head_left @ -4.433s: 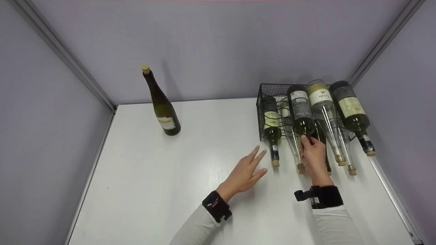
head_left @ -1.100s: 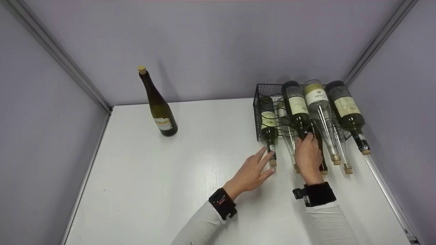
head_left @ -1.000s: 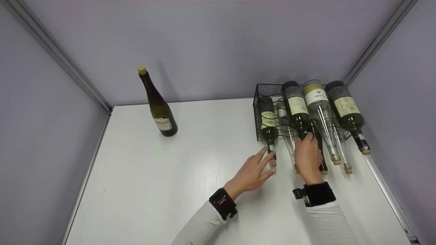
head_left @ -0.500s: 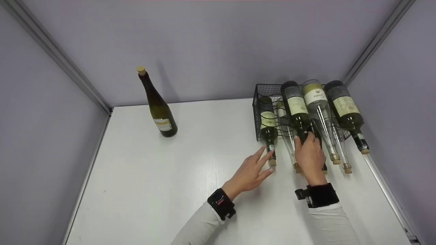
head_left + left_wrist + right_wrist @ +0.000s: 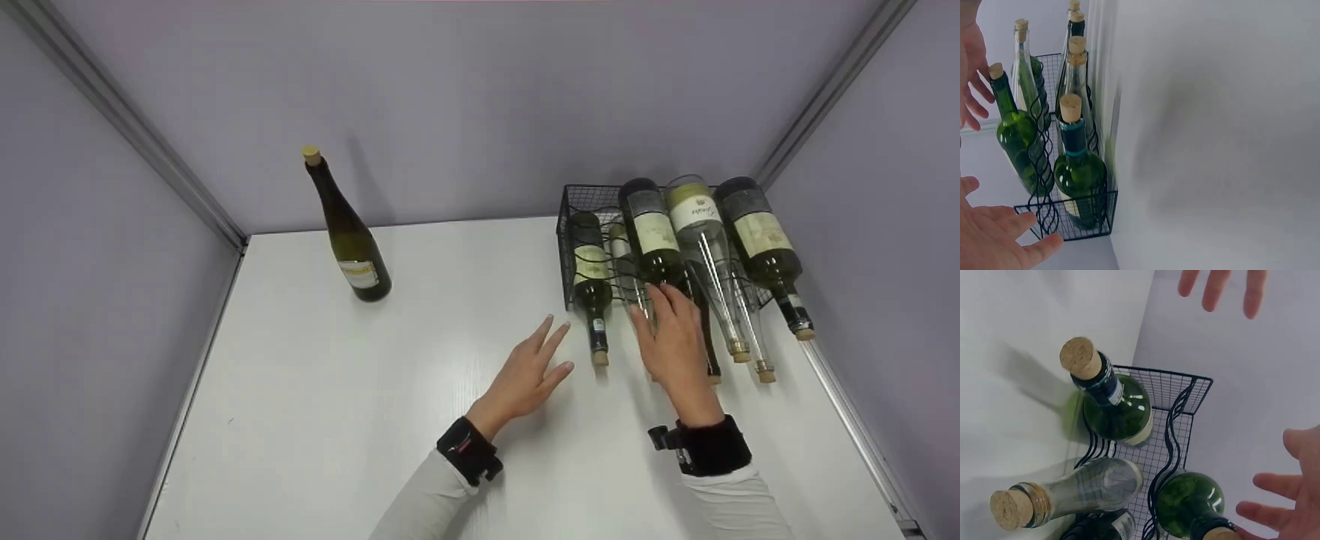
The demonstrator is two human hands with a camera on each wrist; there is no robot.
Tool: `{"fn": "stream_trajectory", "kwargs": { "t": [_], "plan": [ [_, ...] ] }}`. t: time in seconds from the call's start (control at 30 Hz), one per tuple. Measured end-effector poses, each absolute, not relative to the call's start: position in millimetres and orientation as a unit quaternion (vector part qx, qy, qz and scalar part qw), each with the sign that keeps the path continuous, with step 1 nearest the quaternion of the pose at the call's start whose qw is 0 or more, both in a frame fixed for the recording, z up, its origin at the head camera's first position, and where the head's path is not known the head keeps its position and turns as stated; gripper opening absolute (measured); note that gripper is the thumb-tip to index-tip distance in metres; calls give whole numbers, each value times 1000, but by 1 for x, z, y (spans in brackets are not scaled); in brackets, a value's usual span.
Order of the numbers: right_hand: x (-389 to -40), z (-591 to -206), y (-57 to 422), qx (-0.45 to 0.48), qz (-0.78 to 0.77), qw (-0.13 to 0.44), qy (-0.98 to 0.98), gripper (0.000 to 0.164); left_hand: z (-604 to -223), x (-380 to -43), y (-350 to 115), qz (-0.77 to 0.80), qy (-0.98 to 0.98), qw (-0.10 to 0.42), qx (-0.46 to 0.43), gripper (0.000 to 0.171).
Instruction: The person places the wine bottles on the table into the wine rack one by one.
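In the head view, a dark green wine bottle (image 5: 655,231) with a cream label lies on the wire rack's upper level, neck toward me. My right hand (image 5: 677,349) is over its neck, fingers extended and thumb apart. The right wrist view shows the fingers (image 5: 1275,516) spread beside that bottle's corked neck (image 5: 1210,526). My left hand (image 5: 519,379) hovers over the table with spread fingers, left of the lower green bottle (image 5: 592,289). In the left wrist view, the left hand (image 5: 1002,239) is empty, and the upper bottle's cork (image 5: 996,71) appears near the right hand (image 5: 976,79).
The black wire rack (image 5: 592,196) stands at the back right against the wall. It also holds a clear bottle (image 5: 701,225), another green bottle (image 5: 759,232) and several lower bottles. A corked brown-green bottle (image 5: 360,255) stands upright on the white table (image 5: 337,420), back left.
The upper bottle has turned in the rack from its dark label to its cream one. My right hand has loosened from its neck. My left hand has drawn back left from the lower bottle.
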State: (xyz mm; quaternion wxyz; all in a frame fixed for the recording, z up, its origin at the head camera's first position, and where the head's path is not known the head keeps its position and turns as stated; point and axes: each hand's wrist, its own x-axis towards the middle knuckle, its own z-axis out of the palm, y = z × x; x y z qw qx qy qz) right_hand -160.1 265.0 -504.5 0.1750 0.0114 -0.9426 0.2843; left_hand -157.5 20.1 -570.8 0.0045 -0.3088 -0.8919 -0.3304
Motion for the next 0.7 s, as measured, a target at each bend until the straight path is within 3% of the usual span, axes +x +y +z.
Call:
{"fn": "stream_trajectory", "kwargs": {
  "t": [0.37,0.7],
  "plan": [
    [-150,-517,243,83,347,185,-916,40,-582,-162,-20,-379,-896,12,-230,61],
    [-146,-541,221,120,393,64,-910,48,-598,-170,-65,-429,-889,39,-159,63]
  ]
}}
